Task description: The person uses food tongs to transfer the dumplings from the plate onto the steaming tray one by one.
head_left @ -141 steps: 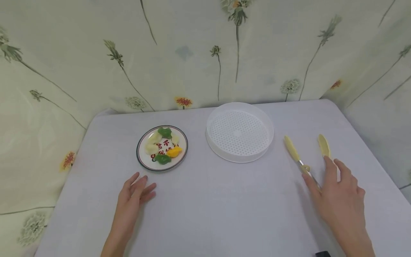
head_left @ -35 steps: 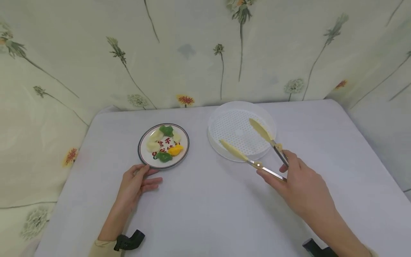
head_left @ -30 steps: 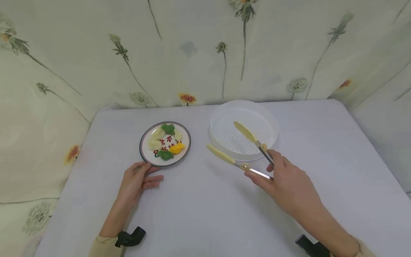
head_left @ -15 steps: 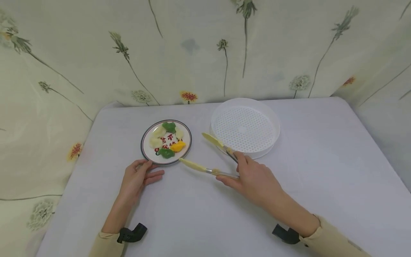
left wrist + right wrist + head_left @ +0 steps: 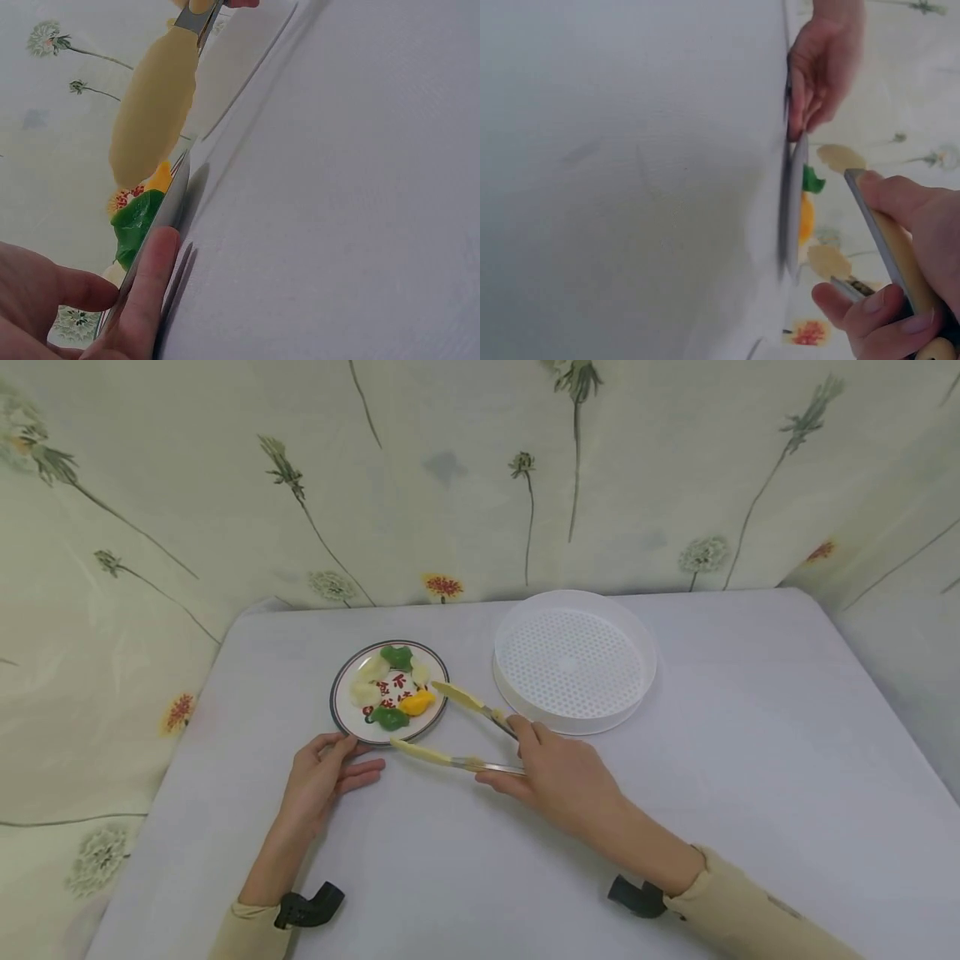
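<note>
My left hand [image 5: 311,789] holds the near rim of a small round plate [image 5: 340,710], thumb on top and a finger under it in the left wrist view. On the plate lie several dumplings: green [image 5: 390,719], yellow [image 5: 417,702] and pale [image 5: 365,694]. Between its fingers and thumb my right hand [image 5: 566,777] grips a pair of tongs [image 5: 431,755] with cream tips and metal arms. The arms are spread apart. One tip hovers by the plate's right rim, the other by its near edge; nothing is between them.
A white round steamer tray [image 5: 577,725] with a perforated base sits right of the plate. Both stand on a white-covered table [image 5: 750,710]. Behind it hangs a flowered curtain [image 5: 480,527]. Black wrist cameras [image 5: 307,907] are strapped to both wrists.
My right hand has taken up the tongs from the table's right side and carried them left past the tray to the plate. My left hand has moved forward and taken the plate's rim.
</note>
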